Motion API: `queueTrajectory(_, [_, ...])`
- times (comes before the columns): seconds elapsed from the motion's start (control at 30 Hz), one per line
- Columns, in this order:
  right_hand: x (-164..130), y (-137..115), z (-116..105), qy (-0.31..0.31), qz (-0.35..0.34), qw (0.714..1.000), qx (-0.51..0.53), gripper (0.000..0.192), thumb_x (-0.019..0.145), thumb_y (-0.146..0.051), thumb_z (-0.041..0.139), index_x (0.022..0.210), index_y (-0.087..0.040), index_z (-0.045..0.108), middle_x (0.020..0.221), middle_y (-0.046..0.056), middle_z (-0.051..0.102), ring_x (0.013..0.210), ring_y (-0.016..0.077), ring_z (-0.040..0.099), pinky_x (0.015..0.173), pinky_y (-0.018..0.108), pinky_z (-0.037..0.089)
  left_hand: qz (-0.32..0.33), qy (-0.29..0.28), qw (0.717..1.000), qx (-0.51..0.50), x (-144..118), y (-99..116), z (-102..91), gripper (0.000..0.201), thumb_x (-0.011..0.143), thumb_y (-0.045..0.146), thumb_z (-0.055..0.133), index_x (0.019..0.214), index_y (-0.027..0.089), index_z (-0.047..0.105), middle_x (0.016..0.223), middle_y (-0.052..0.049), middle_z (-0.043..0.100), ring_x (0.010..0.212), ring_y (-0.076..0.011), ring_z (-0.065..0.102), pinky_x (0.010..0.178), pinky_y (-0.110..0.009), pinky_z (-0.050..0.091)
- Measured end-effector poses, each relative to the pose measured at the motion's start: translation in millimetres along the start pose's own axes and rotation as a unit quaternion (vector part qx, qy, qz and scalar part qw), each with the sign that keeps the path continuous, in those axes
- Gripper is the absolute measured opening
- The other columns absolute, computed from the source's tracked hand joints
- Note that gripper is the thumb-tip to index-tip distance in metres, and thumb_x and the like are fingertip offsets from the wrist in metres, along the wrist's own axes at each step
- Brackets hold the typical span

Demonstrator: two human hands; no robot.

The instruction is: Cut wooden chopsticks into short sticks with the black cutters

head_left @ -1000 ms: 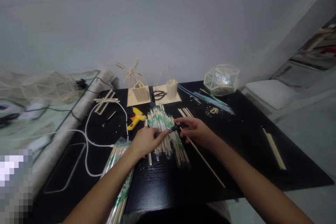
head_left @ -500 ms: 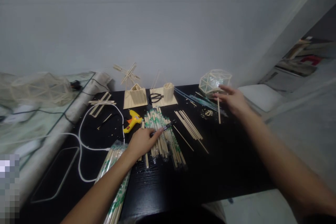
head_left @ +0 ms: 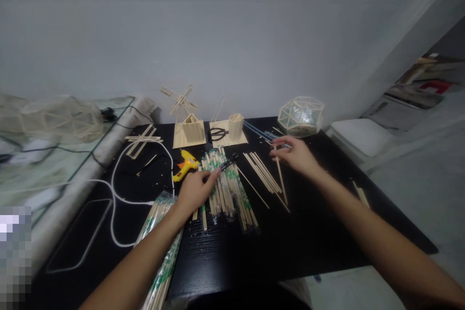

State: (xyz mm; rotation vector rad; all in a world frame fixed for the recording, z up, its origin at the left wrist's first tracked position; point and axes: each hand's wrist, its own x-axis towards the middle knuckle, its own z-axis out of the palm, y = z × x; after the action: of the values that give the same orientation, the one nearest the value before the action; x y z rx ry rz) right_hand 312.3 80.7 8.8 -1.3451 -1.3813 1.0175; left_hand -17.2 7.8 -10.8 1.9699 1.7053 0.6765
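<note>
My left hand (head_left: 198, 188) is closed around a slim black tool (head_left: 228, 162) whose exact kind I cannot make out. It is over several plastic-wrapped bundles of chopsticks (head_left: 238, 198) with green print. Between the fingertips of my right hand (head_left: 296, 155) is a single chopstick (head_left: 279, 177), slanting down toward the table. Just left of that hand lies a row of loose chopsticks (head_left: 262, 173). A yellow glue gun (head_left: 186, 165) rests beyond my left hand.
Two wooden bases hold a triangular stick box (head_left: 193, 131) and a round stick cup (head_left: 236, 127). Black-handled scissors (head_left: 217, 134) lie between them. A faceted stick frame (head_left: 301, 115) stands back right. A white cable (head_left: 112, 203) loops at left, near another wrapped chopstick pack (head_left: 160, 247).
My right hand has moved left and nearer, away from the faceted frame, carrying the chopstick toward the loose row. My left hand keeps the black tool, now tilted slightly more upward.
</note>
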Motion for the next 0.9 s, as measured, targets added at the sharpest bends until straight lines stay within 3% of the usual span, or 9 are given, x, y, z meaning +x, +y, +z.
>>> queueTrajectory(0.1, [-14, -2, 33, -0.060, -0.030, 0.997, -0.043, 0.029, 0.071, -0.017, 0.080, 0.097, -0.017, 0.068, 0.100, 0.008, 0.073, 0.064, 0.0160, 0.074, 0.067, 0.032, 0.064, -0.006, 0.011, 1.000, -0.019, 1, -2, -1.1, 0.064, 0.097, 0.067, 0.035, 0.057, 0.020, 0.050, 0.053, 0.001, 0.049, 0.057, -0.0166, 0.053, 0.059, -0.028, 0.029])
queueTrajectory(0.33, [-13, 6, 77, -0.081, -0.034, 0.991, -0.102, 0.030, 0.068, -0.010, 0.080, 0.094, -0.019, 0.069, 0.093, 0.003, 0.070, 0.062, 0.0135, 0.071, 0.061, 0.027, 0.060, -0.017, 0.002, 0.999, -0.029, 3, -5, -1.5, 0.065, 0.096, 0.069, 0.034, 0.057, 0.020, 0.050, 0.055, 0.000, 0.052, 0.059, -0.0175, 0.054, 0.062, -0.028, 0.031])
queueTrajectory(0.57, [-27, 4, 88, -0.088, 0.025, 0.994, 0.057, 0.047, 0.054, -0.026, 0.094, 0.093, -0.017, 0.070, 0.084, 0.002, 0.072, 0.067, 0.0151, 0.072, 0.072, 0.031, 0.060, -0.004, 0.031, 0.999, 0.022, 0, 0, -0.8, 0.061, 0.098, 0.067, 0.035, 0.061, 0.021, 0.051, 0.056, 0.000, 0.053, 0.059, -0.0179, 0.054, 0.062, -0.028, 0.031])
queueTrajectory(0.7, [-49, -13, 90, -0.126, 0.085, 0.979, 0.133, 0.048, 0.047, -0.034, 0.098, 0.085, -0.016, 0.073, 0.075, 0.002, 0.074, 0.072, 0.0185, 0.073, 0.080, 0.035, 0.060, -0.001, 0.067, 0.995, 0.079, -5, 6, -2.4, 0.053, 0.099, 0.064, 0.038, 0.086, 0.021, 0.065, 0.074, -0.005, 0.068, 0.074, -0.0228, 0.064, 0.068, -0.029, 0.037])
queueTrajectory(0.9, [-75, -18, 94, -0.159, 0.161, 0.955, 0.193, 0.038, 0.055, -0.040, 0.096, 0.075, -0.017, 0.073, 0.068, 0.000, 0.072, 0.060, 0.0142, 0.067, 0.063, 0.029, 0.058, 0.025, 0.043, 0.989, 0.138, -10, 12, -2.2, 0.052, 0.098, 0.065, 0.039, 0.098, 0.019, 0.063, 0.090, -0.010, 0.072, 0.084, -0.0266, 0.068, 0.072, -0.032, 0.043])
